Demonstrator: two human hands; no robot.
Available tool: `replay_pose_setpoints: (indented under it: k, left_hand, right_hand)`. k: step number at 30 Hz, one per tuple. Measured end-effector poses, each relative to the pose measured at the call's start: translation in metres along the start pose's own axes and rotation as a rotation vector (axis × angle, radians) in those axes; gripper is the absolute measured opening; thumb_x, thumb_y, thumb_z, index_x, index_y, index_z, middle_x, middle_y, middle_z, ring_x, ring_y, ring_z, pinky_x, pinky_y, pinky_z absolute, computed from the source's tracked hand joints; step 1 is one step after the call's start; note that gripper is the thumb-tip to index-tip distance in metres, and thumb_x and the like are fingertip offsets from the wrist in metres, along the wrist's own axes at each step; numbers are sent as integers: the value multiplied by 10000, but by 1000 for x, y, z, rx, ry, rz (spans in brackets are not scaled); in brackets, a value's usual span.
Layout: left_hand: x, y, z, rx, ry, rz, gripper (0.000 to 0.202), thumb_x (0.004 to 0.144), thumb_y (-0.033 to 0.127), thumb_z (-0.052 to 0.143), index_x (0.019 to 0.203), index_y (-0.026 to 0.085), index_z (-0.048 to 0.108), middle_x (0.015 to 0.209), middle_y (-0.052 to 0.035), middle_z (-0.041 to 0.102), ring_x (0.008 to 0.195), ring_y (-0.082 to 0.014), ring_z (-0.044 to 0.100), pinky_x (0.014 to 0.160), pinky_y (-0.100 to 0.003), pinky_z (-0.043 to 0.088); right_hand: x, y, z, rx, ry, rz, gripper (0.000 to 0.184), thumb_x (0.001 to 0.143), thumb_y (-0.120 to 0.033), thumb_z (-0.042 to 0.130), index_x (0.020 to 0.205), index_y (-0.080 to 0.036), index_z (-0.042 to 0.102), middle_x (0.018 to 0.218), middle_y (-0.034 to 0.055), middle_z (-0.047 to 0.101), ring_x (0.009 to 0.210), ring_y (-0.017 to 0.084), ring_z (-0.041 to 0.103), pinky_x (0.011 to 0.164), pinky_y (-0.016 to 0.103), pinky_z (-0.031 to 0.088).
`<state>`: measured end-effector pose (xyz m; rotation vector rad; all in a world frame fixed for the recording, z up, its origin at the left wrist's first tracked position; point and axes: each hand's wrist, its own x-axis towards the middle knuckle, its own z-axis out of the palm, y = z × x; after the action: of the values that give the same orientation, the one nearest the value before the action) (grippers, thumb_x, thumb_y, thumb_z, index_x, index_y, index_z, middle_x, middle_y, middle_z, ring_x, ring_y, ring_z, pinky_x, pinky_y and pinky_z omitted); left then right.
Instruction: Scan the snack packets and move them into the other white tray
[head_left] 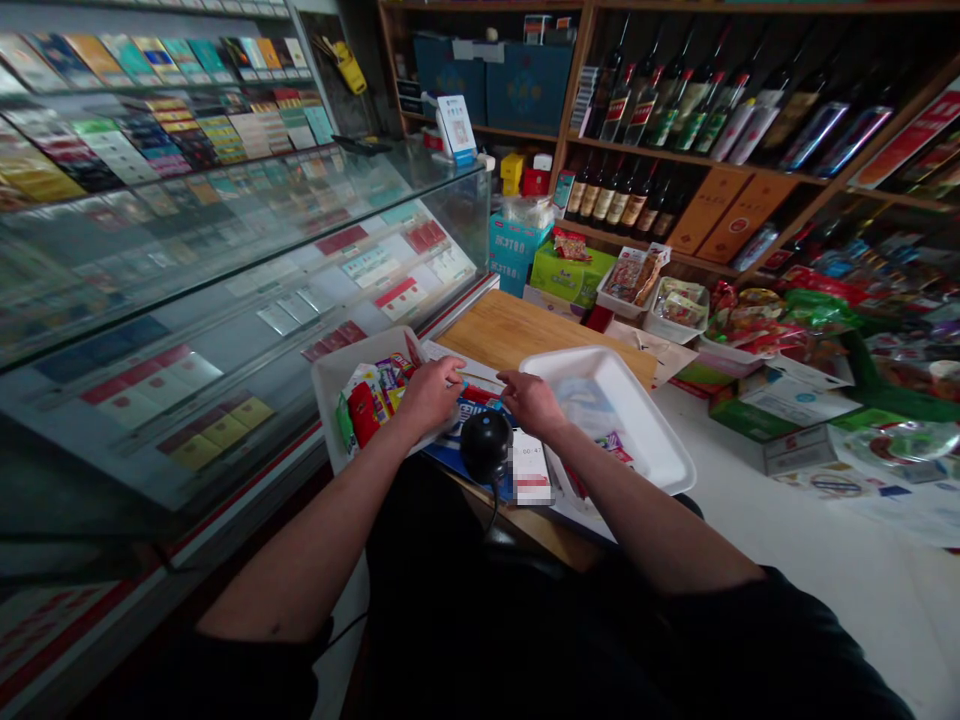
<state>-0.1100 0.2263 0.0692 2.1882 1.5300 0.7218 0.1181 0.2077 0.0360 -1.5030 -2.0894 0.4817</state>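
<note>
My left hand point(433, 395) is closed in a pinch over the right edge of a white bin point(324, 385), which holds several colourful snack packets point(367, 400). Opposite it, my right hand point(532, 400) pinches too, near the left rim of a white tray point(671, 455). A thin pale line spans the gap between the two hands; what each pinches is too small to name. Below them lies blue and red printed packaging point(480, 395). A black rounded device point(486, 445) with a cable sits nearer me, beside a phone point(531, 465) with a lit screen.
A wooden tabletop point(491, 325) extends behind the bins. On the left stands a glass display case point(247, 290) with cigarette packs. Shelves of bottles point(675, 105) rise at the back. Boxes and bagged snacks point(780, 315) crowd the right side.
</note>
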Motion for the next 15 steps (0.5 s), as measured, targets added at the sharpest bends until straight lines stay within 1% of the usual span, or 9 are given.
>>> replay_pose_setpoints:
  k: [5, 7, 8, 10, 12, 13, 15]
  left_hand:
    - [-4, -10, 1, -23, 1, -41, 376, 855, 183, 628, 1227, 196, 681, 989, -59, 787, 939, -210, 728, 938, -324, 528]
    - [-5, -11, -1, 5, -11, -37, 383, 852, 184, 629, 1231, 193, 677, 979, -61, 789, 945, -221, 725, 960, -345, 519]
    - [-5, -11, -1, 33, -12, -24, 379, 851, 187, 628, 1227, 193, 676, 969, -61, 790, 970, -233, 721, 998, -371, 501]
    - [-7, -11, -2, 100, -4, 18, 370, 855, 190, 620, 1222, 198, 673, 954, -60, 791, 1059, -260, 700, 1122, -454, 407]
    - [-10, -11, -2, 164, 14, 64, 391, 863, 177, 593, 1249, 203, 655, 1007, -68, 789, 1165, -279, 663, 1221, -538, 248]
    - [-12, -10, -1, 193, 22, 80, 407, 869, 168, 575, 1268, 207, 643, 1065, -76, 783, 1205, -282, 645, 1242, -562, 181]
    - [-17, -8, 0, 249, 30, 102, 434, 876, 156, 544, 1297, 214, 627, 1196, -96, 750, 1252, -285, 619, 1256, -580, 110]
  right_hand:
    - [3, -2, 5, 8, -25, 13, 409, 851, -111, 612, 1249, -179, 675, 1017, 61, 772, 926, 196, 693, 892, 284, 506]
    - [4, -3, 7, 1, -31, 15, 418, 850, -98, 603, 1254, -180, 674, 1001, 57, 773, 927, 194, 692, 903, 287, 502]
    - [5, -3, 8, -8, -33, 8, 432, 841, -87, 602, 1257, -179, 673, 989, 55, 774, 941, 197, 688, 924, 294, 496]
    - [7, -4, 9, -35, -28, -20, 459, 817, -68, 605, 1260, -164, 672, 979, 60, 774, 986, 212, 678, 986, 326, 474]
    - [8, -4, 9, -63, -19, -53, 473, 803, -60, 601, 1263, -141, 667, 1015, 80, 772, 1030, 226, 669, 1069, 379, 429]
    - [8, -3, 9, -74, -15, -67, 476, 802, -61, 598, 1268, -133, 663, 1048, 93, 769, 1055, 231, 666, 1112, 409, 395]
    - [8, -2, 10, -90, -16, -97, 492, 807, -64, 591, 1291, -136, 646, 1134, 112, 753, 1132, 237, 650, 1187, 468, 307]
